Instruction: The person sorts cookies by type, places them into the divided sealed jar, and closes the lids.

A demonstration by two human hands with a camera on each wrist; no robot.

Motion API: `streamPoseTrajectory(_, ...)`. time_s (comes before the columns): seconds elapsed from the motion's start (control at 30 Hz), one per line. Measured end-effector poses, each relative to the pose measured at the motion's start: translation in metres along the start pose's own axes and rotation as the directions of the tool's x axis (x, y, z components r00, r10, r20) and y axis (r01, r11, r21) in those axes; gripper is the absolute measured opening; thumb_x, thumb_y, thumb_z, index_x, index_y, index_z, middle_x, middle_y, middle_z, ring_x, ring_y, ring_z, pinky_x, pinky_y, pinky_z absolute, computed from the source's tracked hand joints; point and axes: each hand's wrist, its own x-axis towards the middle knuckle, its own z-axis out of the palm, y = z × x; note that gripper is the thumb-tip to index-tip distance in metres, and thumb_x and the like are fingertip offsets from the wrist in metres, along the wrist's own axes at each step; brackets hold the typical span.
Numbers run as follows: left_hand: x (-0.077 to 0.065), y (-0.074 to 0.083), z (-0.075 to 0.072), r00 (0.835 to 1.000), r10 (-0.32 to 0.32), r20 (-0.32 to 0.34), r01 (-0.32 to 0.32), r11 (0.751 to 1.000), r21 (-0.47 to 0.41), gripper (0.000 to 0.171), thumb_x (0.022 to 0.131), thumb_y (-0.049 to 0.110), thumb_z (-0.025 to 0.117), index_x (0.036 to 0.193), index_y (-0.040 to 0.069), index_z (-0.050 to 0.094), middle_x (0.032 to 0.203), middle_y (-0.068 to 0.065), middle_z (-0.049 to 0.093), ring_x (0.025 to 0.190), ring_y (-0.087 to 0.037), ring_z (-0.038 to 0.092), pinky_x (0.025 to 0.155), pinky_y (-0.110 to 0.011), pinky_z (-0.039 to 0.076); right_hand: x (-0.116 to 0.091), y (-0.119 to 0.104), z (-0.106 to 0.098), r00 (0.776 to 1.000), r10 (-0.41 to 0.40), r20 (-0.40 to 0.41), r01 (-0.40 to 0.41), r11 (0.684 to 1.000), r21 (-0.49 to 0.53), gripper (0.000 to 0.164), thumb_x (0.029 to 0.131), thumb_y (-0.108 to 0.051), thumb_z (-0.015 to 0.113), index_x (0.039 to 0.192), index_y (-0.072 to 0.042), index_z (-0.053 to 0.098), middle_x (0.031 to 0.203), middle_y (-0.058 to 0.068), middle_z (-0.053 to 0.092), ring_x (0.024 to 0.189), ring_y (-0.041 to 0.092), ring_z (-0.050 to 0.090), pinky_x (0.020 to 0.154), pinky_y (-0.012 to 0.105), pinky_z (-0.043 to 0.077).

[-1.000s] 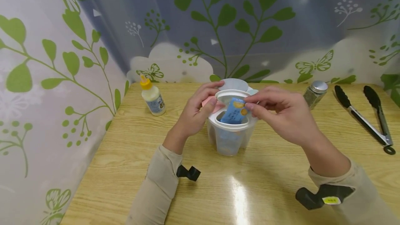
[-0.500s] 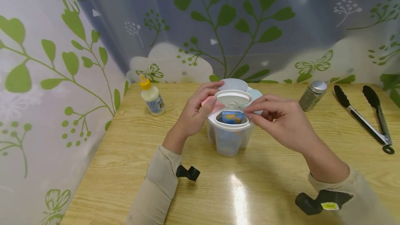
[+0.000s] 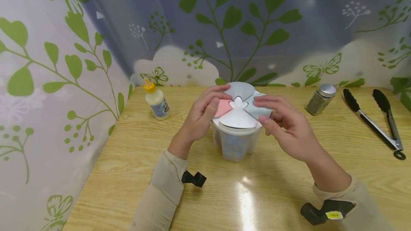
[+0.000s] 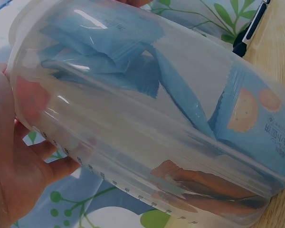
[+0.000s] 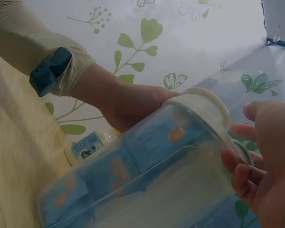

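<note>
A clear plastic food storage container [image 3: 236, 147] stands upright on the table, its lid divided into pink, grey, pale blue and white flaps. The white front flap [image 3: 239, 119] lies down over its compartment. My left hand [image 3: 199, 118] grips the lid's left side, thumb by the pink flap and fingers round towards the back. At the lid's right edge, my right hand [image 3: 290, 127] rests with loosely bent fingers on the pale blue flap. Blue biscuit packets [image 4: 261, 114] show through the wall in the left wrist view, with brown packets [image 4: 209, 185] in another compartment.
A yellow-capped squeeze bottle [image 3: 157, 102] stands left of the container. To the right are a glass jar [image 3: 319, 101] with a silver lid and a pair of black-tipped tongs [image 3: 375, 124] lying spread. A leaf-patterned curtain [image 3: 224, 20] hangs behind the table [image 3: 128, 174].
The blue biscuit packet has gone down into the front compartment, out of my right hand. The raised white flap has come down over it. My left hand has kept its place.
</note>
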Motion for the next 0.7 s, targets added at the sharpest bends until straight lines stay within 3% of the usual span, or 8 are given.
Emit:
streamPoseTrajectory(0.1,0.0,0.001,0.001,1.0,-0.023,0.001,0.023,1.0,-0.002,0.052,0.105,0.047,0.039,0.116,0.003,0.065,0.147,-0.012,0.052,0.142,-0.019,0.043,0.119,-0.04,0.033,-0.002,0.002,0.001,0.997,0.07,-0.028,-0.071,0.997,-0.039,0.028,0.095,0.01,0.054,0.12,0.004,0.065,0.142,0.014,0.048,0.067,0.012,0.057,0.06,0.02,0.048)
streamPoseTrajectory(0.17,0.0,0.001,0.001,0.999,-0.041,0.002,0.041,0.999,-0.002,0.055,0.102,0.053,0.045,0.117,0.004,0.065,0.147,-0.011,0.051,0.142,-0.019,0.043,0.118,-0.041,0.034,-0.001,0.003,0.002,0.984,0.178,-0.023,-0.179,0.981,-0.077,0.034,0.099,0.001,0.054,0.133,-0.002,0.058,0.149,0.013,0.039,0.076,0.014,0.06,0.065,0.019,0.049)
streamPoseTrajectory(0.27,0.0,0.003,0.0,0.998,-0.062,0.004,0.062,0.998,-0.005,0.059,0.096,0.059,0.053,0.117,0.004,0.065,0.148,-0.01,0.05,0.142,-0.018,0.042,0.118,-0.041,0.035,0.002,0.005,0.003,0.937,0.348,0.043,-0.339,0.931,-0.137,0.056,0.102,-0.015,0.055,0.154,-0.019,0.033,0.149,0.01,0.036,0.083,0.022,0.061,0.067,0.023,0.051)
streamPoseTrajectory(0.33,0.0,0.004,0.0,0.998,-0.069,0.007,0.069,0.998,-0.012,0.06,0.093,0.059,0.058,0.117,0.004,0.064,0.149,-0.01,0.05,0.142,-0.018,0.042,0.117,-0.041,0.036,0.004,0.007,0.003,0.909,0.402,0.107,-0.382,0.909,-0.164,0.067,0.102,-0.021,0.056,0.158,-0.026,0.018,0.144,0.013,0.041,0.081,0.025,0.061,0.065,0.026,0.05)
streamPoseTrajectory(0.47,0.0,0.005,0.0,0.998,-0.063,0.016,0.063,0.997,-0.034,0.052,0.089,0.047,0.066,0.118,0.004,0.063,0.149,-0.01,0.049,0.142,-0.02,0.041,0.117,-0.042,0.036,0.005,0.013,0.003,0.889,0.429,0.16,-0.409,0.901,-0.142,0.076,0.101,-0.023,0.058,0.157,-0.03,0.008,0.134,0.016,0.047,0.069,0.021,0.057,0.058,0.029,0.049)
streamPoseTrajectory(0.7,-0.001,0.003,0.001,0.999,-0.036,0.032,0.037,0.999,-0.039,0.042,0.086,0.03,0.065,0.117,0.002,0.062,0.149,-0.013,0.047,0.143,-0.021,0.041,0.117,-0.042,0.036,0.003,0.022,0.005,0.898,0.402,0.177,-0.407,0.913,-0.007,0.08,0.098,-0.012,0.062,0.156,-0.023,0.007,0.143,0.02,0.04,0.098,0.012,0.067,0.078,0.024,0.057)
